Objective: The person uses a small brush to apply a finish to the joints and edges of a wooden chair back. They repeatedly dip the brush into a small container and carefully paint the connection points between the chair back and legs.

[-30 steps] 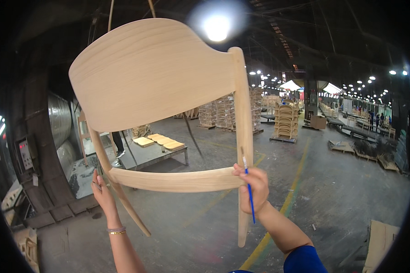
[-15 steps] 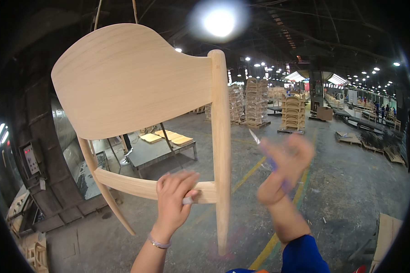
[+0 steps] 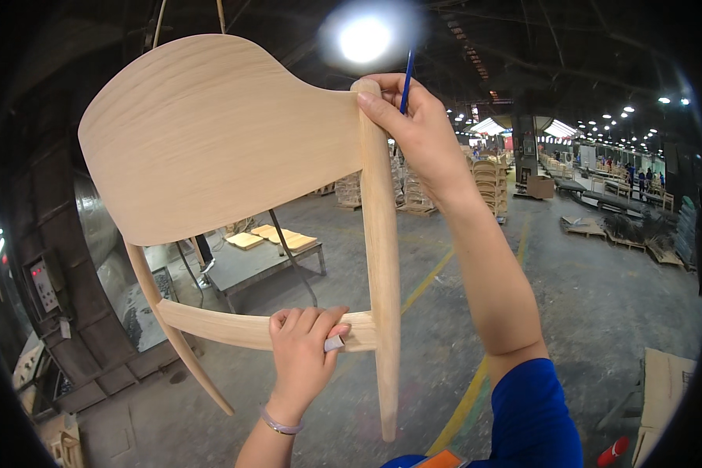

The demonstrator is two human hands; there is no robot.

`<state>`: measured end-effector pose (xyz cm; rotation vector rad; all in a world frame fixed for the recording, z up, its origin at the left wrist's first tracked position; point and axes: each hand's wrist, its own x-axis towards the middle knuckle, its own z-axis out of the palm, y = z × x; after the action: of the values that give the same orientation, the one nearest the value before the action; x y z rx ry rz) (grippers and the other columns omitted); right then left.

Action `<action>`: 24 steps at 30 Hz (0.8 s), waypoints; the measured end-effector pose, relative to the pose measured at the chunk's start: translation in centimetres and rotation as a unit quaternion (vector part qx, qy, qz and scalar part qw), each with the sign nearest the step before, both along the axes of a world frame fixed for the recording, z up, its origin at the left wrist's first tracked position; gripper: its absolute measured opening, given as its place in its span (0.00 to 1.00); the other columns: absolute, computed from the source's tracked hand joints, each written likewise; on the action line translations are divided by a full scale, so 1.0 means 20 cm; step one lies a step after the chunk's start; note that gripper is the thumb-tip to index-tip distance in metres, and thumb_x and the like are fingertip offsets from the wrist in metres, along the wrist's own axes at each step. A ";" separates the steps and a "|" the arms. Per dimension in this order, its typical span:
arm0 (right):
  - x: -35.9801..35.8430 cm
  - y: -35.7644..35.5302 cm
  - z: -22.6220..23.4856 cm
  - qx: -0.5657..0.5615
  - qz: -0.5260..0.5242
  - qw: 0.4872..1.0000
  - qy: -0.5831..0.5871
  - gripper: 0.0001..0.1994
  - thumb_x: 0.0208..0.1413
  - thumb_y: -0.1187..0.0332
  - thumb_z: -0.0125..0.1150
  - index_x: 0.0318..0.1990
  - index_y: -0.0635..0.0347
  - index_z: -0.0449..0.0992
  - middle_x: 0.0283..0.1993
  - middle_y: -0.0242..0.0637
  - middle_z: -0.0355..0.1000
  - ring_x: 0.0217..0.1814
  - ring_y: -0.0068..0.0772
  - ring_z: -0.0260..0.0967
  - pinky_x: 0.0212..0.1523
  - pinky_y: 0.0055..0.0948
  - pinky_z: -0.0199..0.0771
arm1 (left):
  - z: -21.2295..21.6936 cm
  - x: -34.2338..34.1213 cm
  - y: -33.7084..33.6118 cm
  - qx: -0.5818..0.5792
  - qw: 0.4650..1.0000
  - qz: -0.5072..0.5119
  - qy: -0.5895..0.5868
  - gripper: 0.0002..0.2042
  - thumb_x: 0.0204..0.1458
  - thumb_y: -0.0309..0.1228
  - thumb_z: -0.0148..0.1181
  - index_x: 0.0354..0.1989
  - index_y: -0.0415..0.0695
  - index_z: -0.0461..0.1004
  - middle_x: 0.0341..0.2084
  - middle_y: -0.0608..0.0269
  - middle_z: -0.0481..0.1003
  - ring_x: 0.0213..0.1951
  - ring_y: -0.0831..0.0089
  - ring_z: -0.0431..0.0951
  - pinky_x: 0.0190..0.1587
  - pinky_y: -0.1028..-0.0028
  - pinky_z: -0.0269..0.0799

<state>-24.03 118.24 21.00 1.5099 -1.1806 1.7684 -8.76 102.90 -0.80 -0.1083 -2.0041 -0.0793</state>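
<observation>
Chair frame (image 3: 226,148) of pale bare wood hangs from two cords in front of the person, filling the view from nine o'clock to the centre, with its curved backrest panel uppermost and its legs pointing down toward six o'clock. The left hand (image 3: 304,351) grips the lower cross rail (image 3: 226,327) just beside its joint with the straight rear leg (image 3: 382,257); the fingers wrap over the rail and pinch a small grey scrap (image 3: 335,342), perhaps abrasive paper, against the wood. The right hand (image 3: 413,132), up at twelve o'clock, closes around the top of that same leg with the thumb pressed on its rounded end, and it also holds a thin blue pencil (image 3: 405,78) that sticks up between the fingers.

Judging from the surface, the frame looks assembled and smooth but unfinished: no stain or varnish shows, and no seat is fitted. How much of it has been checked or rubbed down cannot be told.

Further out, a low metal table (image 3: 265,261) with flat wooden pieces stands at eight o'clock behind the frame. Stacks of wooden parts (image 3: 487,183) rise at one o'clock. A yellow floor line (image 3: 429,277) runs down toward five o'clock, and a bright ceiling lamp (image 3: 364,39) glares at twelve.
</observation>
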 end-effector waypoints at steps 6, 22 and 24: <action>-0.01 0.02 0.02 0.005 0.011 1.000 -0.002 0.24 0.65 0.53 0.68 0.58 0.63 0.76 0.46 0.33 0.78 0.53 0.23 0.73 0.58 0.26 0.68 | -0.01 -0.01 0.00 0.004 1.000 -0.014 -0.005 0.12 0.54 0.24 0.61 0.46 0.46 0.83 0.34 0.62 0.77 0.40 0.60 0.74 0.55 0.59 0.61; -0.03 0.31 0.07 -0.147 -0.156 0.975 0.064 0.20 0.67 0.55 0.67 0.51 0.66 0.81 0.42 0.35 0.80 0.46 0.23 0.75 0.52 0.28 0.74 | -0.02 -0.06 0.04 -0.013 1.000 -0.003 0.002 0.10 0.59 0.30 0.64 0.49 0.48 0.82 0.34 0.64 0.76 0.40 0.63 0.74 0.54 0.59 0.61; -0.03 0.34 0.08 -0.157 -0.152 0.972 0.082 0.18 0.73 0.56 0.58 0.49 0.64 0.82 0.41 0.33 0.79 0.42 0.23 0.72 0.48 0.28 0.72 | -0.02 -0.06 0.04 -0.014 1.000 -0.001 0.000 0.10 0.59 0.30 0.64 0.48 0.49 0.82 0.34 0.64 0.76 0.40 0.63 0.74 0.54 0.58 0.61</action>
<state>-24.55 125.09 22.68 1.1928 -0.9396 1.5104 -9.89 103.68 -1.17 -0.1284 -2.0064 -0.0513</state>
